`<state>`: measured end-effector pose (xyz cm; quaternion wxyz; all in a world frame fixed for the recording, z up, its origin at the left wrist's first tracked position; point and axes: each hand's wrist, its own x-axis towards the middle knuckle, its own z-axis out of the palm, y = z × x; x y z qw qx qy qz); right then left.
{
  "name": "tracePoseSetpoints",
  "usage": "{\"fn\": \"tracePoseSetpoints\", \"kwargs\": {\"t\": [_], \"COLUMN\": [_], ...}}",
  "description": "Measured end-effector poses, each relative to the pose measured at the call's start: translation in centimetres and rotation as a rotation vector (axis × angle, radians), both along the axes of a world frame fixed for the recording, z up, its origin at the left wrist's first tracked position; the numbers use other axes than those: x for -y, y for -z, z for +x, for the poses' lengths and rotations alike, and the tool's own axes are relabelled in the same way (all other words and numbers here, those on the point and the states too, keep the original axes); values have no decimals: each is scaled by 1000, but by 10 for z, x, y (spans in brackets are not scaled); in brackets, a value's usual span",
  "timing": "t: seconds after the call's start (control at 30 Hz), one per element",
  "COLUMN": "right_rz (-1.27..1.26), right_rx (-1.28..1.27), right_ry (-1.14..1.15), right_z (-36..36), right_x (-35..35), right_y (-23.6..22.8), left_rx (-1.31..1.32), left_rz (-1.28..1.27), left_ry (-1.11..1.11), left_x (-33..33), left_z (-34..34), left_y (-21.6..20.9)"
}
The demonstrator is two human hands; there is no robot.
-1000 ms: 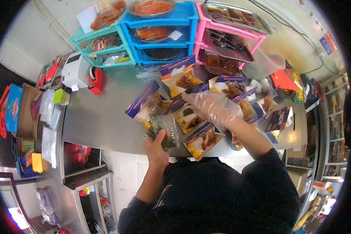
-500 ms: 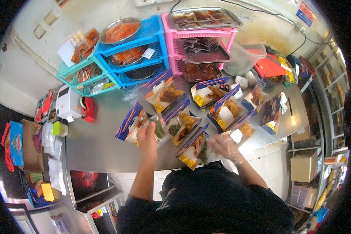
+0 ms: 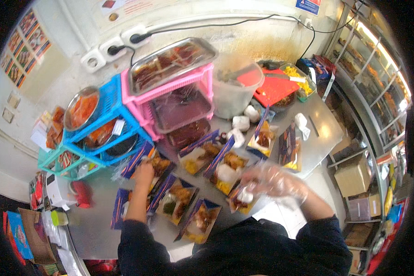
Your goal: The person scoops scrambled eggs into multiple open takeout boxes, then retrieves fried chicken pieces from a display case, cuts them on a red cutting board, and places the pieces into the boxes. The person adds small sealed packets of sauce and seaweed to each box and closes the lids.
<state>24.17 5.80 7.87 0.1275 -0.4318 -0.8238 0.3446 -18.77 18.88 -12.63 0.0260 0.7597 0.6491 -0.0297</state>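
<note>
Several open cardboard food boxes in dark blue and orange hold fried chicken and yellow bits. My bare left hand is at the back-left food box, its fingers closed together at the box's edge. My right hand, in a clear plastic glove, hovers over the right-hand food box, which has a white lump in it; motion blurs its fingers. Between my hands lie another food box and a food box with green paste. The nearest food box stands at the front.
Behind the boxes stand a pink rack with metal trays, a blue rack and a translucent tub. White wrapped lumps lie near the tub. A red board with a knife is at back right. A glass display case rises beyond.
The view has swung, so things sit differently in the picture. My left hand has moved from the front-left box to the one behind it. My right hand has left the nearest box.
</note>
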Motion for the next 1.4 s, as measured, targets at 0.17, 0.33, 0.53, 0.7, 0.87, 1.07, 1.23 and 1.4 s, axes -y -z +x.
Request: {"fn": "tracePoseSetpoints", "kwargs": {"t": [0.17, 0.33, 0.53, 0.7, 0.87, 1.07, 1.23, 1.4], "right_rz": [439, 438, 25, -60, 34, 351, 471, 138], "right_rx": [-27, 414, 748, 795, 815, 733, 523, -396], "right_ry": [291, -58, -317, -399, -426, -306, 13, 339], "right_z": [77, 93, 67, 49, 50, 66, 111, 161], "right_x": [-172, -420, -547, -555, -552, -560, -535, -454], "right_y": [-40, 35, 199, 253, 261, 196, 86, 25], "left_rx": [247, 379, 462, 495, 648, 637, 815, 1254], "left_rz": [-131, 74, 179, 168, 167, 227, 344, 258], "left_ry": [-146, -336, -425, -422, -601, -591, -518, -430], "left_x": [4, 31, 78, 86, 90, 105, 107, 99], "left_z": [10, 51, 115, 147, 170, 181, 185, 221], "left_y": [-9, -77, -157, -180, -170, -173, -177, -166]}}
